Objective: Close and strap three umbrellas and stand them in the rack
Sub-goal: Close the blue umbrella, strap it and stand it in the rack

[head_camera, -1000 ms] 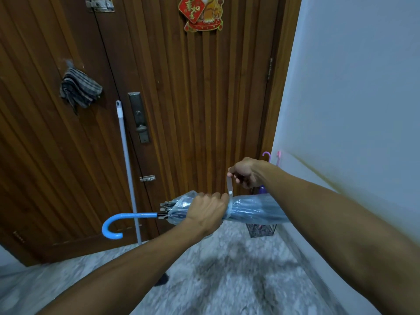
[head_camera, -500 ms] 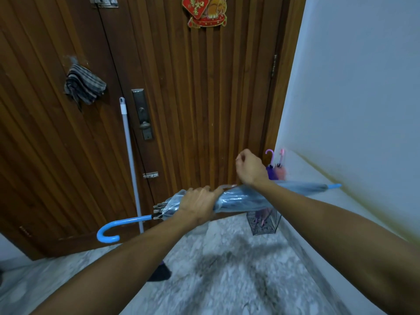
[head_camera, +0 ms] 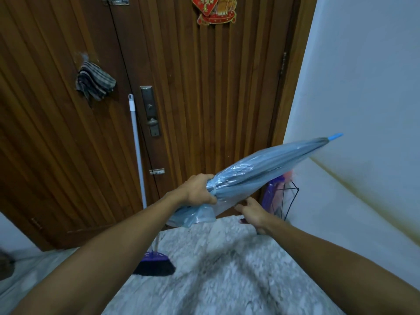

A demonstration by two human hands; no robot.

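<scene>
My left hand grips the folded clear-blue umbrella around its strapped middle. The umbrella slants up to the right, its blue tip near the white wall. Its curved handle is hidden behind my left forearm. Just below the canopy, my right hand hangs with relaxed fingers and holds nothing. The black wire rack stands in the corner by the door, with a purple umbrella and a pink one standing in it.
A wooden door fills the background, a white wall runs on the right. A broom with a white pole leans on the door. A striped cloth hangs on the left door leaf. The floor is grey marble.
My right hand has let go of the strap and dropped below the umbrella. My left hand has swung the umbrella so its tip points up right toward the rack corner.
</scene>
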